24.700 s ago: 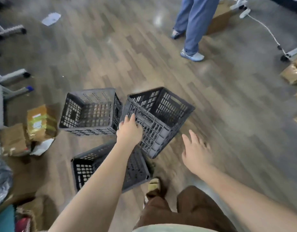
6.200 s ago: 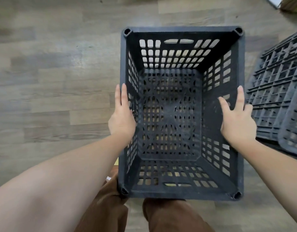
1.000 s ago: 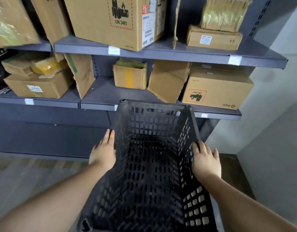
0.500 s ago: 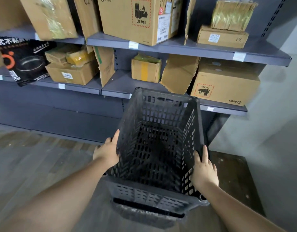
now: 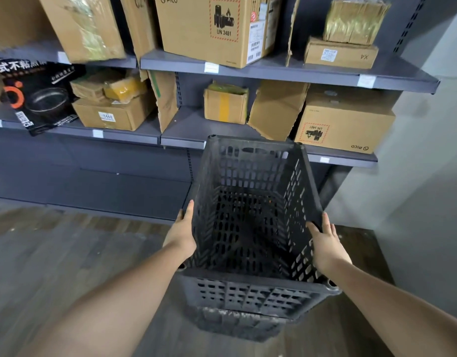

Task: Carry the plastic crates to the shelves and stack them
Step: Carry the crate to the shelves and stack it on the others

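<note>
I hold a black perforated plastic crate (image 5: 250, 222), open side up, in front of grey metal shelves (image 5: 273, 70). My left hand (image 5: 182, 234) presses flat on the crate's left wall and my right hand (image 5: 325, 243) grips its right wall near the rim. Directly below the held crate sits a second black crate (image 5: 237, 325), dusty along its rim, and only its near edge shows. Whether the two crates touch I cannot tell.
Cardboard boxes fill the shelves: a large box (image 5: 214, 27) on top, another box (image 5: 343, 124) on the middle shelf behind the crate. A black printed pan box (image 5: 34, 96) leans at the left. A grey wall (image 5: 428, 176) stands at the right. Wooden floor (image 5: 54, 253) lies at the left.
The crate has gone lower and a bit farther from me over the last second, and its near wall has come into view over the crate below. Both hands kept their hold.
</note>
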